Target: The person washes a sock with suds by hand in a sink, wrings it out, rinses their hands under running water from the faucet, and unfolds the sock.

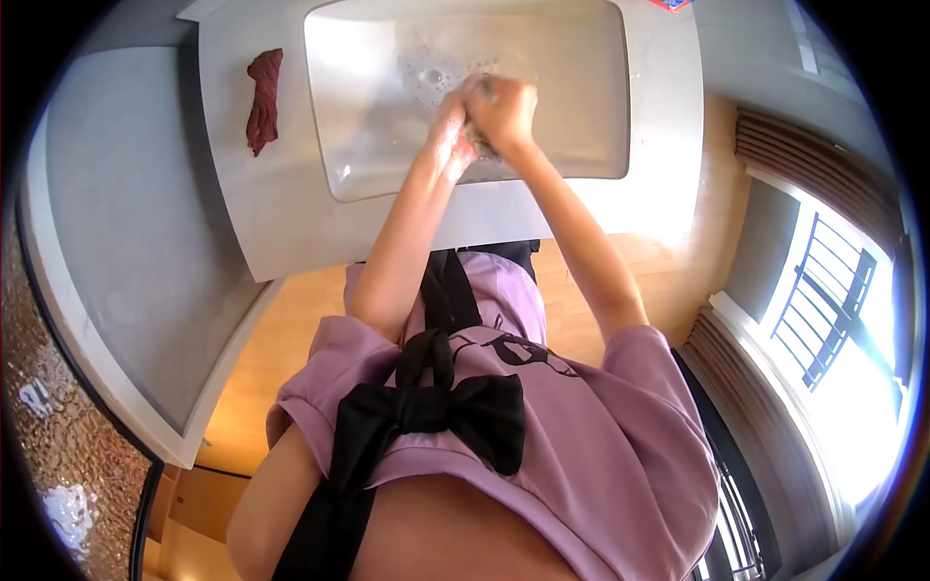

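Observation:
Both hands come together over the white sink (387, 174). My left hand (448, 124) has white suds over its wrist and lower palm, and its fingers press against the other hand. My right hand (511, 108) is curled into a fist beside it, slightly blurred. Small dark, wet-looking patches show between the hands, but what they grip is mostly hidden. Soap bubbles (433, 77) float in shallow, cloudy water just beyond the hands.
A crumpled dark red cloth (263, 102) lies on the white countertop (276, 198) left of the sink. A red and blue item (670, 4) shows at the top right edge. A barred window (823, 300) is at the right, and a grey panel (145, 213) at the left.

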### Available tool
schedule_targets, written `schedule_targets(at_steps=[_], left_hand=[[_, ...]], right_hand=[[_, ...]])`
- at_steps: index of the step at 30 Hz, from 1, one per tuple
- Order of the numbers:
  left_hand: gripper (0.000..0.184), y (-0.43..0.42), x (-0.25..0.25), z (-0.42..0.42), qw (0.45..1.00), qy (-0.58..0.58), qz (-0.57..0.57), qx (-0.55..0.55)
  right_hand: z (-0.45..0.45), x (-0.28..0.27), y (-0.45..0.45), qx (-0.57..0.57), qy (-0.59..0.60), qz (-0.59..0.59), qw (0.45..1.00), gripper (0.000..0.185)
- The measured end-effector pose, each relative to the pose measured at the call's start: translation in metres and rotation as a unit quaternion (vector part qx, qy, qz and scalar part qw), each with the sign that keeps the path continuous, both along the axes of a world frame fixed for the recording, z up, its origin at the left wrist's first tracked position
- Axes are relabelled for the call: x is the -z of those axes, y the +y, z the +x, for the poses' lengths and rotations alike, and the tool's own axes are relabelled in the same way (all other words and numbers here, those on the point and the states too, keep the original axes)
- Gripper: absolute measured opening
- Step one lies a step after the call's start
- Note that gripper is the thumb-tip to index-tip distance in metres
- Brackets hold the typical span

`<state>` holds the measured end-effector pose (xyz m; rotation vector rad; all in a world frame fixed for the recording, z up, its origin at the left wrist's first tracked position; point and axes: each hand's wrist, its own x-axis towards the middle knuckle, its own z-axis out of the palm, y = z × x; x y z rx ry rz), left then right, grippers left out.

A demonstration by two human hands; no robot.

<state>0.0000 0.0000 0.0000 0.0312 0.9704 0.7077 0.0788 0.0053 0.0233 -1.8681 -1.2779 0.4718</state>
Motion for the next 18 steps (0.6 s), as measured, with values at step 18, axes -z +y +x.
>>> schedule_targets(at_steps=[18], left_hand=[[0.024, -0.003, -0.017, 0.0, 0.995, -0.045, 0.092, -0.004]], right_hand=[[0.006, 0.004, 0.01, 0.011, -0.017, -0.038, 0.999, 0.029]])
